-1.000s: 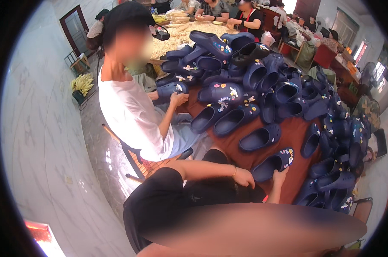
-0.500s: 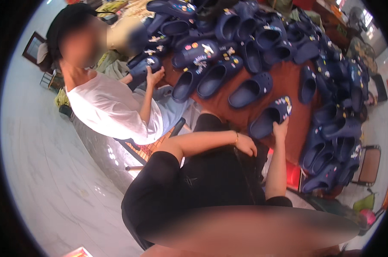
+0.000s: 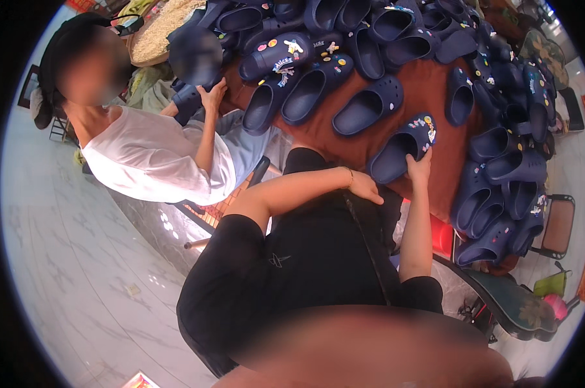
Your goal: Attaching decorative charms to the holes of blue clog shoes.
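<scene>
A navy blue clog (image 3: 393,157), its toe covered with small colourful charms, is gripped along its right side by my right hand (image 3: 420,166). The thumb lies over the clog's edge, and the other fingers are mostly hidden beneath it. My left hand (image 3: 366,187) hangs loosely over my lap, just below the clog's heel, with its fingers slightly bent and nothing seen in them. Beyond the held clog, another navy clog (image 3: 359,113) lies on the brown cloth (image 3: 428,87). Farther left is a pair with charms, the nearer one a navy clog (image 3: 316,94).
More navy clogs (image 3: 489,194) crowd the table's right side and far end. At left sits a person in a white shirt (image 3: 153,155), holding a dark clog (image 3: 188,100). A red stool (image 3: 441,236) is under the table edge; a chair (image 3: 556,226) stands at right.
The whole view has shifted, so the table and clogs appear slightly higher and farther left. My right hand keeps its hold on the charmed clog. My left hand stays over my lap.
</scene>
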Motion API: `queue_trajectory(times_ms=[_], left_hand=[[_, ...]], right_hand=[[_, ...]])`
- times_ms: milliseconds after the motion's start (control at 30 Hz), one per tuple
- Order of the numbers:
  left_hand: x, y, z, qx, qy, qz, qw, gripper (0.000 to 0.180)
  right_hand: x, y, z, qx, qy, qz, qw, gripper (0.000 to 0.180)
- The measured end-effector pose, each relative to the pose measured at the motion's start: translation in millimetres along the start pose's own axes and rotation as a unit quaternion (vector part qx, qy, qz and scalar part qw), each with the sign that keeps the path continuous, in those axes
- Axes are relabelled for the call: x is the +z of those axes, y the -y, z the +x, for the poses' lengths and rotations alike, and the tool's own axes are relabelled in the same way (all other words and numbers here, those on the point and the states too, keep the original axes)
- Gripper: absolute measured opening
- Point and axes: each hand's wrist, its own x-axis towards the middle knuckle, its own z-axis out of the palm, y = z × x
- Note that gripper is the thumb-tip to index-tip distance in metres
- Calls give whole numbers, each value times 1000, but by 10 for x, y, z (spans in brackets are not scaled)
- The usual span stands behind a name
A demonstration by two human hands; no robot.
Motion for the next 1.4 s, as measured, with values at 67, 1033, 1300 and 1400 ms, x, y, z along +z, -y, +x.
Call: queue_trajectory(times_ms=[67, 1033, 1300, 1400], left_hand=[[-26, 115, -13, -76, -13, 15, 997, 57], [33, 420, 201, -122, 66, 46, 989, 65], [-35, 349, 133, -131, 71, 71, 986, 61], [-38, 384, 133, -122, 74, 92, 985, 60]], right_hand=[[-30, -9, -27, -16, 35, 90, 995, 84], [-436, -494, -1314, 56, 482, 101, 868, 10], [-475, -370, -1323, 27, 532, 73, 843, 22], [-435, -353, -1344, -3, 520, 85, 850, 24]])
